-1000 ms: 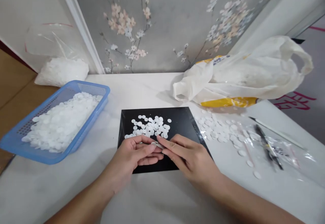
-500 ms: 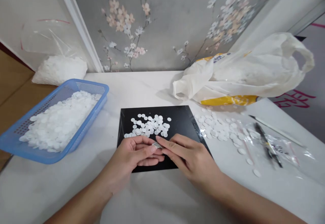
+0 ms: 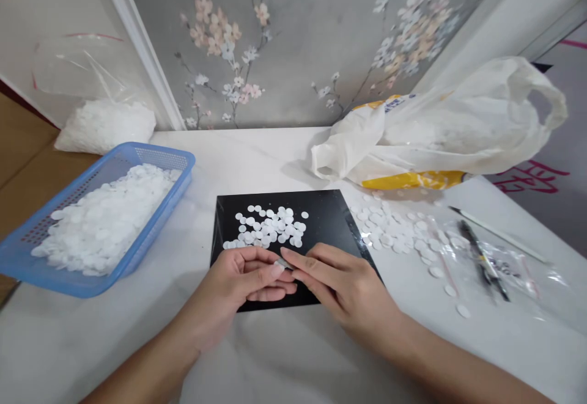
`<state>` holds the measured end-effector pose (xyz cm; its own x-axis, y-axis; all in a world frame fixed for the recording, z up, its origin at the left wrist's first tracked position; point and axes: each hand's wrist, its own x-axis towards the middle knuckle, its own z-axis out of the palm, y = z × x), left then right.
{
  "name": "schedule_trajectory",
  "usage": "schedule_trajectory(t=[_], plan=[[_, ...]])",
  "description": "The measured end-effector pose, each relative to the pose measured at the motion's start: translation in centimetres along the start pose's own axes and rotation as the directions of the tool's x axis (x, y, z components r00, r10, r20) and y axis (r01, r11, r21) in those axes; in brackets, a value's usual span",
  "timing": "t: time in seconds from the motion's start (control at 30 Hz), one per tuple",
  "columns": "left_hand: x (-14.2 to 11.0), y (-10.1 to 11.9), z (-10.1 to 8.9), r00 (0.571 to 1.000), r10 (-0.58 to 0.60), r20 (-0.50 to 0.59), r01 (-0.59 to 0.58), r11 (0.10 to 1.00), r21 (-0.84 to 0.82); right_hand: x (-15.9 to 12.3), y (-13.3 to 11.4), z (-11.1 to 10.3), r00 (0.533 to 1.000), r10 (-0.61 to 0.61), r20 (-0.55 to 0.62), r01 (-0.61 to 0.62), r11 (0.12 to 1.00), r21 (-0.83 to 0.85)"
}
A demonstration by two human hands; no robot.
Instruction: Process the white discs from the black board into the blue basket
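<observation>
Over the near part of a black board (image 3: 330,220), both of my hands meet at their fingertips. My left hand (image 3: 247,275) is closed, thumb against fingers, pinching a small white disc (image 3: 279,263). My right hand (image 3: 343,279) is closed too, its thumb and fingers pinching a thin grey flat piece (image 3: 287,264) that touches or nearly touches the disc. Fingers hide most of that piece, so its kind is unclear. Just beyond my fingertips lies a loose spread of white discs (image 3: 270,227) on the board.
On the left stands a blue basket (image 3: 183,165) heaped with white discs, a clear bag (image 3: 107,126) of white pieces behind it. A white plastic bag (image 3: 440,135) lies back right. More discs (image 3: 389,227), a black pen (image 3: 483,260), a white stick (image 3: 499,233) and clear bags occupy the right.
My hands have hardly moved and keep the same pinch. The view has shifted very slightly; the discs lie as before.
</observation>
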<state>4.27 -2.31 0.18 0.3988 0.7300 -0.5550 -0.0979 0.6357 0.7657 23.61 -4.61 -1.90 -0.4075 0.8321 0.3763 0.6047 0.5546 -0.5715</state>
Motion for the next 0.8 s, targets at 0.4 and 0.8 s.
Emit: schedule_trajectory(t=[0.4, 0.8], plan=[[0.0, 0.0, -0.5, 0.999, 0.032, 0.024, -0.033, 0.998, 0.050, 0.6, 0.6, -0.3, 0.981, 0.195, 0.001, -0.195, 0.981, -0.018], [0.5, 3.2, -4.8, 0.851, 0.472, -0.228, -0.261, 0.759, 0.596, 1.5, 3.8, -0.5, 0.950, 0.312, -0.024, -0.312, 0.950, -0.002]])
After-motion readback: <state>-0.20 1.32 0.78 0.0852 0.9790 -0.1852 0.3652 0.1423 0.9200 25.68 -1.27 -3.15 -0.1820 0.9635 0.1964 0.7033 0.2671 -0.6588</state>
